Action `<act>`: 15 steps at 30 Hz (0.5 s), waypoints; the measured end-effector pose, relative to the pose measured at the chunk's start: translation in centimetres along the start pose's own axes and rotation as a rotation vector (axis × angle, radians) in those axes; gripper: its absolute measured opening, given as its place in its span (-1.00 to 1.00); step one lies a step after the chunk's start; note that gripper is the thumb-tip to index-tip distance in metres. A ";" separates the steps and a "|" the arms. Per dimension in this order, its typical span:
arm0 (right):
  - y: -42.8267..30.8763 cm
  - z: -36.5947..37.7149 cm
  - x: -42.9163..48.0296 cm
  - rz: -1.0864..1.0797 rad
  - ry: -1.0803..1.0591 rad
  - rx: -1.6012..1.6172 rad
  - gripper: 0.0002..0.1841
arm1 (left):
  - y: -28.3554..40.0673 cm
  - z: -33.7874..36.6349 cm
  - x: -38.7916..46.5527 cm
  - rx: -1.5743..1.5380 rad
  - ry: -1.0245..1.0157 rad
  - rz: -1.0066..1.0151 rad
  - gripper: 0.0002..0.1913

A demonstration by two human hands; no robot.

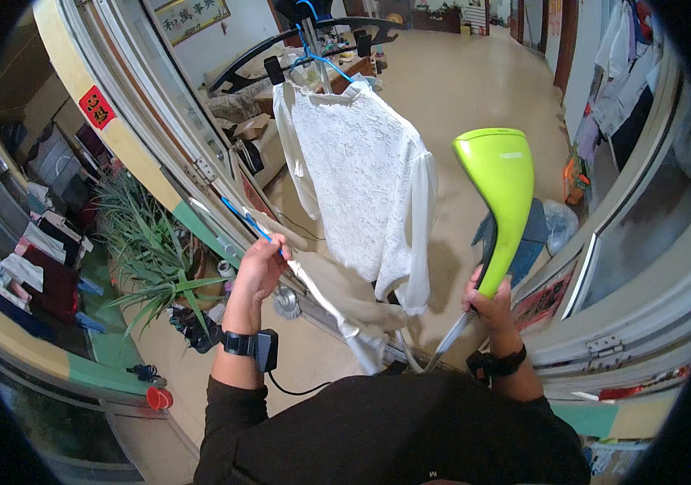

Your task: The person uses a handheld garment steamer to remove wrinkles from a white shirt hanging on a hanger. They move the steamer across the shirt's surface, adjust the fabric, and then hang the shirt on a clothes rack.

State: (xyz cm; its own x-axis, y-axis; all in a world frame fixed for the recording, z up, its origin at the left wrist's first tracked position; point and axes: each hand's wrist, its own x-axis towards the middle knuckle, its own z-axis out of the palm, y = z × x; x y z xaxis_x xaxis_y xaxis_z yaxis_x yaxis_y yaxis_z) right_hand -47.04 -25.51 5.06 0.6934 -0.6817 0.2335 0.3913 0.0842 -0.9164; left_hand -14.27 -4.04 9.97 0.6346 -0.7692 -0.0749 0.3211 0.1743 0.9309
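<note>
My left hand (263, 267) grips a blue hanger (253, 224) together with the edge of a cream garment (339, 291), which hangs down to the right towards my body. My right hand (490, 298) is closed around the handle of a lime-green garment steamer head (500, 188), held upright. Its ribbed hose (451, 332) runs down from the handle and bends back to the left. Beyond both hands, a white textured long-sleeved blouse (357, 163) hangs on another blue hanger (321, 59) from a black rack (242, 57) on a metal pole.
A sliding door frame (163, 109) stands at left, with spiky potted plants (151, 242) beside it. Glazed door panels (618, 260) are at right. A dark blue box (527, 242) and a clear plastic bag (560, 227) lie behind the steamer. A red bucket (159, 398) is at lower left.
</note>
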 end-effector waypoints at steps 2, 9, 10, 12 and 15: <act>-0.6 1.4 -0.4 0.081 -0.098 -0.006 -0.74 | 0.0 -1.3 -1.1 0.067 -0.037 -0.063 -0.85; 0.2 7.1 -0.6 0.120 -0.145 -0.121 -0.76 | 1.1 -7.6 -5.0 0.529 0.040 -0.147 -0.85; 0.7 7.8 -0.5 0.103 -0.114 -0.160 -0.77 | 1.2 -8.6 -5.6 0.608 0.059 -0.109 -0.86; 1.5 8.8 -0.1 0.063 -0.021 -0.208 -0.80 | 1.6 -10.6 -7.0 0.714 0.103 -0.073 -0.86; 1.9 9.2 0.9 -0.051 0.146 -0.231 -0.84 | 2.6 -12.2 -8.8 0.958 0.235 0.090 -0.85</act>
State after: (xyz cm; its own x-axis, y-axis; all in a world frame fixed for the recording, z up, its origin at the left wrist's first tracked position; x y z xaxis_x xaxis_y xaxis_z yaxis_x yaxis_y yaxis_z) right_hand -40.07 -19.32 6.49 0.5756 -0.7796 0.2469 0.2633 -0.1092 -0.9585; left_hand -10.43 10.64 8.66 0.7852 -0.6181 0.0378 -0.3738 -0.4245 0.8246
